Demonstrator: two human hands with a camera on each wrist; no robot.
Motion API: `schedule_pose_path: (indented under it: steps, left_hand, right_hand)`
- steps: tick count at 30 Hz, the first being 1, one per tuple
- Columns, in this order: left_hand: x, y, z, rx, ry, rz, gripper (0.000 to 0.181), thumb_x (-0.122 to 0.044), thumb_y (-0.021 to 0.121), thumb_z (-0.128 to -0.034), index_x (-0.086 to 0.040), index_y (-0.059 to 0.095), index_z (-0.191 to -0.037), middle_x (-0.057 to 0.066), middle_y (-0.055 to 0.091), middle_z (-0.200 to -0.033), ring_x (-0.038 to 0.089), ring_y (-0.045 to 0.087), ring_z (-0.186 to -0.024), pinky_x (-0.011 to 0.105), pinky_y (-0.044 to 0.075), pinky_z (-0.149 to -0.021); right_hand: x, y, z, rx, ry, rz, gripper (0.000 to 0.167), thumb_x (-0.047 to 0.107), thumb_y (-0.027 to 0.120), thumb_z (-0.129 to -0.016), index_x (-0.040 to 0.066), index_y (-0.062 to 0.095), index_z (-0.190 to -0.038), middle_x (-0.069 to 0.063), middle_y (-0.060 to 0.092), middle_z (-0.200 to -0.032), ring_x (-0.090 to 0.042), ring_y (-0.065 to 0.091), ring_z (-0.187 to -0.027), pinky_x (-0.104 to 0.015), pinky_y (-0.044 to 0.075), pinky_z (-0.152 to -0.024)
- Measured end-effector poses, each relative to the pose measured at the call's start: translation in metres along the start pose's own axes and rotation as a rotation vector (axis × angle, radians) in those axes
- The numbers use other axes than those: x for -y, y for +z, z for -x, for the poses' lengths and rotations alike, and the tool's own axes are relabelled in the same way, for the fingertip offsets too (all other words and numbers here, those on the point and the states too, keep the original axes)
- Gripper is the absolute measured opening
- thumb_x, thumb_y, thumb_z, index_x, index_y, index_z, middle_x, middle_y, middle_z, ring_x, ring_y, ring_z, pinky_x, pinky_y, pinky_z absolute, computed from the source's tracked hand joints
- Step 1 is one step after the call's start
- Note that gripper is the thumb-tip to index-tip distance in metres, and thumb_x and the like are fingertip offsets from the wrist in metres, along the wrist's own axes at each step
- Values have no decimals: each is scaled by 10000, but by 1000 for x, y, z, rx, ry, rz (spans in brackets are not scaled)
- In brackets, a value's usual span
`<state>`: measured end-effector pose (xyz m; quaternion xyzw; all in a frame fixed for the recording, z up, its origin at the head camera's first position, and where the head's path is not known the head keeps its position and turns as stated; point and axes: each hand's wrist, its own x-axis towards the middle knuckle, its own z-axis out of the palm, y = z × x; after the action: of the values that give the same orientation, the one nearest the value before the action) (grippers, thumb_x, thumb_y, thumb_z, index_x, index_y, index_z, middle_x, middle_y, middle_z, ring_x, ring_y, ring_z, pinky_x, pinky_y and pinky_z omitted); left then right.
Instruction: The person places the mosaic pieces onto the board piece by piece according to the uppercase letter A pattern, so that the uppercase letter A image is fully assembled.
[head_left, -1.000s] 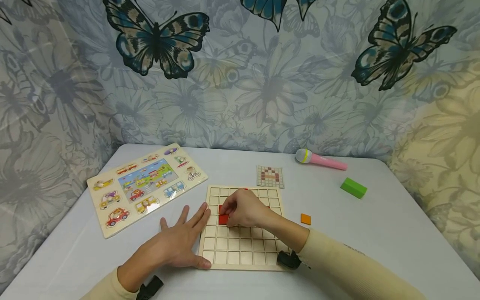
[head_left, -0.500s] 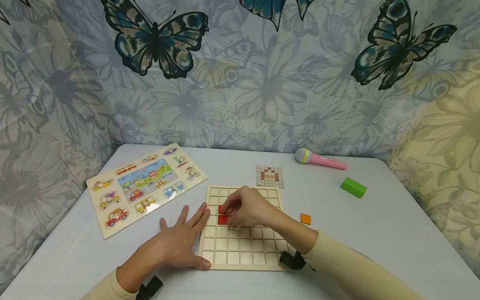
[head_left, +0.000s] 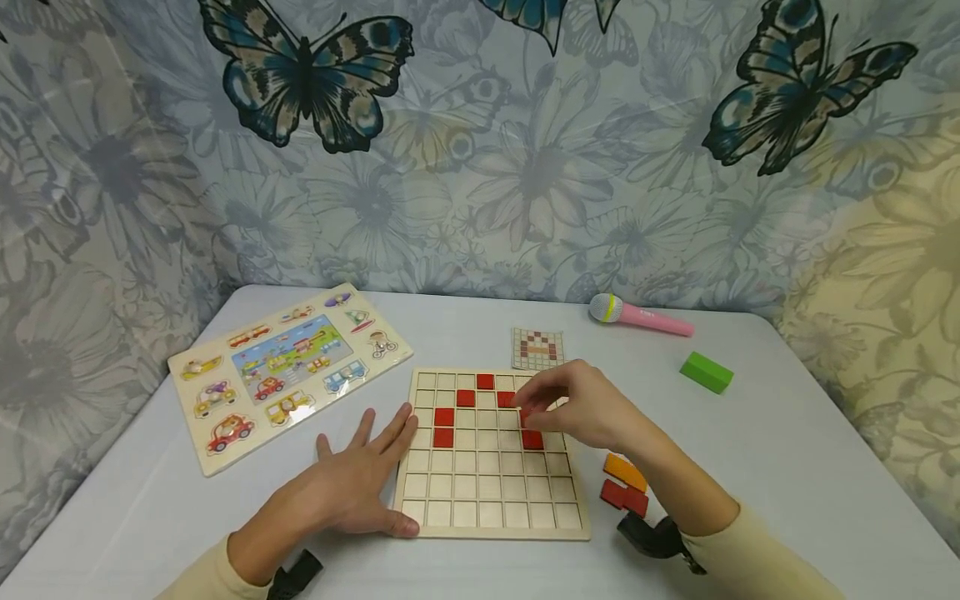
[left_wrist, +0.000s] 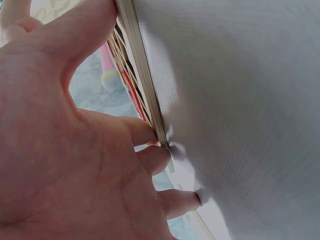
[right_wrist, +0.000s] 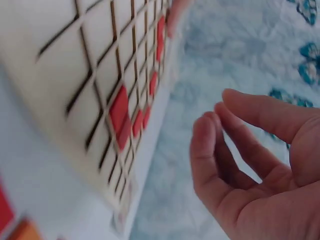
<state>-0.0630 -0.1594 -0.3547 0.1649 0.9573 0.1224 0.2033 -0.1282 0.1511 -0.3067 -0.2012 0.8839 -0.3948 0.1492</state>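
A wooden grid board (head_left: 491,534) lies on the table with several red tiles (head_left: 443,437) in its upper half. Spread along the board's left edge, the left hand (head_left: 341,487) touches it with thumb and fingertips; the left wrist view shows these fingers (left_wrist: 152,157) against the board's side. Above the board's right part is the right hand (head_left: 588,412), partly covering red tiles there. In the right wrist view the right hand (right_wrist: 260,160) has loosely bent fingers, the thumb apart from them and nothing between.
Right of the board lie orange pieces (head_left: 625,471) and red pieces (head_left: 612,493), partly beside the right wrist. Behind it is a small pattern card (head_left: 537,348). A picture puzzle (head_left: 292,367) lies at the left, a pink microphone (head_left: 645,318) and green block (head_left: 707,372) at the right.
The right hand has moved right, from the board's left red tiles to its right side, uncovering tiles in the middle and loose pieces beside the board. The left hand stays in place.
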Motion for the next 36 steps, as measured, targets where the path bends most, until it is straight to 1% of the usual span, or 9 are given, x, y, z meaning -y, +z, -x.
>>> schedule_pose_path:
  steps: [7, 10, 13, 17, 20, 25, 28, 36]
  left_hand:
    - [0, 0, 0, 5, 0, -2, 1332, -743, 820, -692, -138, 170, -1684, 3, 12, -1777, 522, 89, -1585, 957, 136, -954]
    - [0, -1, 0, 10, 0, 0, 1328, -739, 820, -695, -141, 167, -1685, 3, 11, -1778, 518, 84, -1588, 956, 134, -957]
    - [0, -1, 0, 17, -4, -2, 1329, -739, 820, -696, -146, 161, -1686, 0, 6, -1778, 512, 80, -1590, 955, 132, -961]
    - [0, -1, 0, 18, -11, -5, 1333, -744, 818, -693, -147, 160, -1686, 0, 4, -1778, 510, 83, -1591, 954, 134, -963]
    - [0, 0, 0, 15, -10, -3, 1333, -745, 817, -693, -147, 159, -1686, -4, 5, -1777, 510, 83, -1591, 956, 131, -959]
    - [0, 0, 0, 12, -4, 0, 1331, -742, 817, -696, -151, 153, -1688, -11, 0, -1777, 510, 78, -1591, 960, 120, -951]
    - [0, 0, 0, 12, -1, 2, 1331, -741, 818, -696, -148, 157, -1687, -6, 3, -1777, 515, 80, -1589, 961, 121, -949]
    - [0, 1, 0, 12, 2, -8, 1331, -746, 812, -699, -140, 158, -1686, -2, 0, -1778, 514, 85, -1589, 963, 139, -939]
  right_hand:
    - [-21, -28, 26, -48, 102, 111, 226, 46, 775, -854, 96, 790, -1074, -83, 752, -1003, -193, 657, -878, -347, 522, -699]
    - [-31, -36, 33, -50, 133, 147, 235, 34, 770, -840, 93, 787, -1067, -73, 745, -1000, -186, 653, -864, -346, 528, -707]
    - [-40, -41, 38, -29, 142, 167, 212, 35, 790, -828, 89, 788, -1033, -54, 740, -969, -183, 650, -844, -333, 541, -697]
    - [-47, -44, 39, 31, 151, 187, 158, 51, 814, -818, 104, 786, -965, -20, 734, -908, -185, 646, -826, -329, 551, -672]
    - [-50, -45, 39, 63, 165, 206, 140, 49, 808, -813, 126, 781, -927, -2, 727, -885, -183, 644, -828, -340, 551, -677]
    - [-55, -49, 41, 48, 178, 233, 158, 42, 812, -783, 136, 768, -902, 1, 715, -878, -184, 640, -827, -348, 544, -676]
    - [-58, -51, 43, 57, 188, 229, 165, 28, 796, -776, 125, 762, -905, -1, 710, -864, -186, 631, -805, -347, 536, -660]
    - [-56, -50, 48, 146, 177, 190, 173, 0, 769, -758, 124, 748, -876, -6, 705, -836, -200, 626, -768, -314, 528, -622]
